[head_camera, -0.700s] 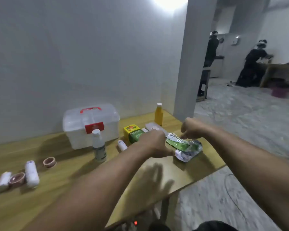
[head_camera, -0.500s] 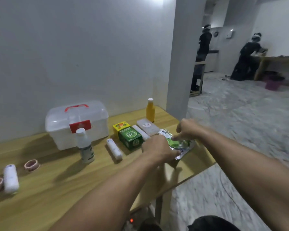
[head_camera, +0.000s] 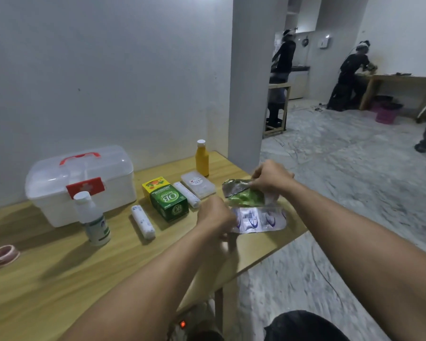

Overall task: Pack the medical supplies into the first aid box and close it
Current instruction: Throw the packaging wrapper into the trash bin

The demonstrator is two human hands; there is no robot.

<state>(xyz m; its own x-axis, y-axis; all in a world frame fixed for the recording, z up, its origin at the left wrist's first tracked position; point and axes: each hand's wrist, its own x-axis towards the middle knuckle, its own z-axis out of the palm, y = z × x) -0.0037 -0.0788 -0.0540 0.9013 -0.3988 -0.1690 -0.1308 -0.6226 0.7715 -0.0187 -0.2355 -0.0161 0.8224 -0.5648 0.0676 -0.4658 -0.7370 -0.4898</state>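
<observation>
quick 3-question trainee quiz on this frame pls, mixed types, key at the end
1. True or false: the first aid box has its lid shut.
2. Which hand holds the green foil strip? A) left hand B) right hand C) neither
3. Fill in: the yellow bottle stands ____ on the table, behind the flat clear case.

Key
1. True: the lid with the red handle sits down on the box.
2. B: the right hand pinches the strip, lifted above the silver blister strip, whose near end the left hand grips.
3. upright
</observation>
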